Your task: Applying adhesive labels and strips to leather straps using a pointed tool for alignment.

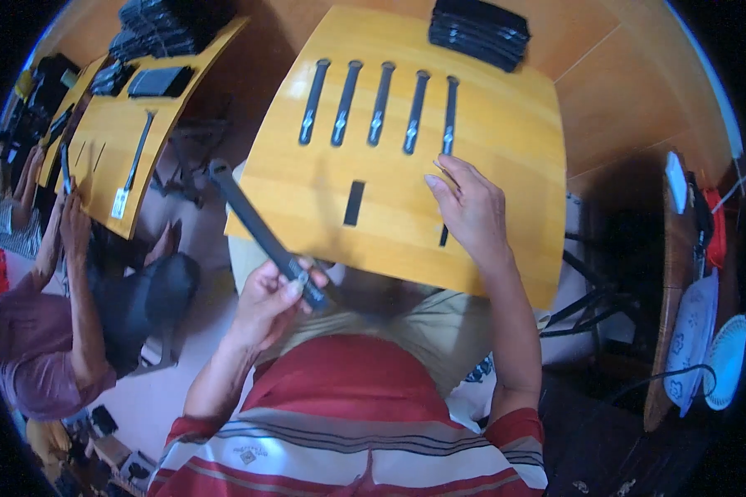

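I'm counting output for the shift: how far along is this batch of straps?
Five dark straps already lie in a row on the wooden board. The left hand holds another strap; the right hand rests on the board. A stack of dark pieces waits behind.

Glossy wood table (pixel 506 124); matt black straps (pixel 380 103).

black strap (pixel 257 224), yellow wooden board (pixel 506 124), red-white striped shirt (pixel 340 414).
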The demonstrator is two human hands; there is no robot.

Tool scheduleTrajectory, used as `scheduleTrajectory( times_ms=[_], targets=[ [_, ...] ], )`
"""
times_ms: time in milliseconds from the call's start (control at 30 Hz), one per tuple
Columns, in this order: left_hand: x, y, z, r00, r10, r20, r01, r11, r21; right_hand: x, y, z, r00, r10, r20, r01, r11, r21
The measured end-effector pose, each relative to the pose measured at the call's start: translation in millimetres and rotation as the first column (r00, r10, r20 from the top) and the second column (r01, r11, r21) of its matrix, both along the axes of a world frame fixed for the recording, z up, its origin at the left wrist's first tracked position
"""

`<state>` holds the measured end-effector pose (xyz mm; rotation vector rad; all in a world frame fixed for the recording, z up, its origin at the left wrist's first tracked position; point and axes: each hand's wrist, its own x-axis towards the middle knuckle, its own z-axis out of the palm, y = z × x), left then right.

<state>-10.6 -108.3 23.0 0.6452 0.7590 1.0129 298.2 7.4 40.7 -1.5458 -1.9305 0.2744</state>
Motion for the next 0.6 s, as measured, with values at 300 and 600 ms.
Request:
scheduleTrajectory(
  times_ms=[300,600],
  targets=[
    [14.0,21.5,-5.5,0.994,0.041,-0.1,-0.033,0.996,0.087,-72.1,-98.0,10.5,0.791,0.366,-0.49,-0.47,0.877,-0.103],
    [14.1,12.1,-6.2,0.99,0.033,-0.139,-0.017,0.993,0.115,-80.4,-110.1,-6.1,0.822,0.351,-0.449,-0.411,0.911,-0.041]
  ],
)
